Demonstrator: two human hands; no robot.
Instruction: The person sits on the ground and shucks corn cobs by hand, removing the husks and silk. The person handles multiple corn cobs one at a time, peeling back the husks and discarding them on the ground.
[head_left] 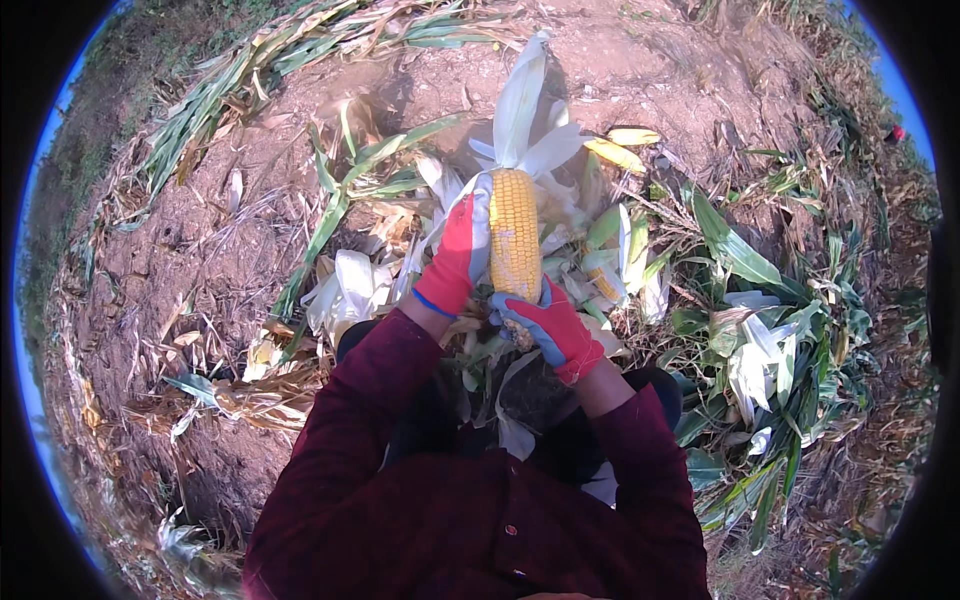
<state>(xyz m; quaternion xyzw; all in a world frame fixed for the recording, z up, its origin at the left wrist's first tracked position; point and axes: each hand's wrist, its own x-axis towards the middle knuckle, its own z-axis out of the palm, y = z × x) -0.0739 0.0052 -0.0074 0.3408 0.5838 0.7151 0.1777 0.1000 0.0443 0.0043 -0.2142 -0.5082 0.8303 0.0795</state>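
A large yellow corn cob [514,230] stands lengthwise between my two gloved hands, its kernels bare. Pale husk leaves [521,110] are peeled back and fan out from its far end. My left hand [470,235], in a red and grey glove, wraps the cob's left side near the husk. Around the near end closes my right hand [552,325], in a matching glove. The cob's tip [519,335] pokes out below the right fingers and looks brownish.
Two bare corn cobs [615,152] lie on the soil beyond my right hand. Loose husks [350,290] are strewn left of my knees. Green stalks and leaves [770,340] pile up at the right. More cut stalks [230,110] form a row at the far left.
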